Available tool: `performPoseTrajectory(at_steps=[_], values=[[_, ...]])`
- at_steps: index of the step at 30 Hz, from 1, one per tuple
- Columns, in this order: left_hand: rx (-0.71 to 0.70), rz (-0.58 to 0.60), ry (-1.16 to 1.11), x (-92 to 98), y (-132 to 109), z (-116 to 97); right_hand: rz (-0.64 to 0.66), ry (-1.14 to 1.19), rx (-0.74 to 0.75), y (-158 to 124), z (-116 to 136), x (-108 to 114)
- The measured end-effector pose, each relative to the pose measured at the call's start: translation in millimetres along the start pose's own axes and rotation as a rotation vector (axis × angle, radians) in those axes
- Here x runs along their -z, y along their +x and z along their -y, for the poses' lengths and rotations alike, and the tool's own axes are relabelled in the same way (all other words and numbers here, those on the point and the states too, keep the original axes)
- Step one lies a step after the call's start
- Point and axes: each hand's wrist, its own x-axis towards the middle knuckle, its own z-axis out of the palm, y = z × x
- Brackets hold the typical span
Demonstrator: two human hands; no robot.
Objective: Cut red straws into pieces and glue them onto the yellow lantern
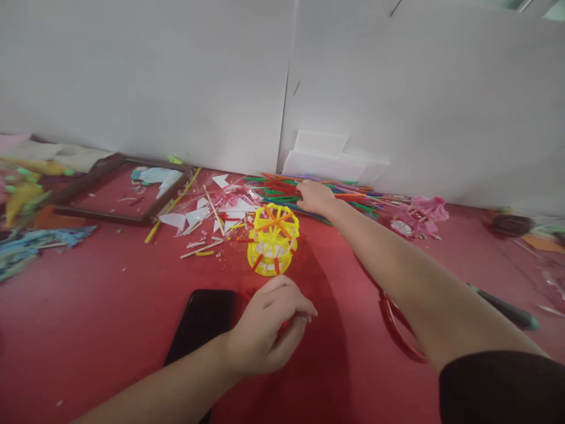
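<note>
My right hand (315, 197) reaches to the back of the table, its fingers bent down into a pile of long coloured pipe cleaners (353, 197). Their tips are partly hidden among the stems. Closer to me, my left hand (273, 324) is held over the table with its fingers curled inward. A bit of red shows between the fingers, but I cannot tell if it is held. Just beyond that hand stands a small yellow openwork cage (273, 241) with orange and red sticks across it.
A black phone (200, 324) lies left of my left hand. Red-handled scissors (397, 330) lie partly under my right forearm, near a dark pen-like tool (503, 306). Paper scraps and sticks (212, 215), a brown frame (106, 218) and a pink ruffled piece (421, 215) line the back.
</note>
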Motion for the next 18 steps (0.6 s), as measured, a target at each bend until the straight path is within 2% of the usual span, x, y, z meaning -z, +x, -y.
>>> performPoseTrajectory(at_steps=[7,13,18], values=[[-0.014,-0.022,0.012,0.9,-0.5,-0.7,0.047,0.004,0.002,5.2,-10.6,3.4],[0.004,-0.027,0.018,1.3,0.2,-3.0,-0.002,0.029,-0.026,8.2,-21.8,7.5],[-0.006,-0.029,0.006,0.6,-0.7,-1.8,0.028,-0.001,-0.040,3.6,-18.9,8.9]])
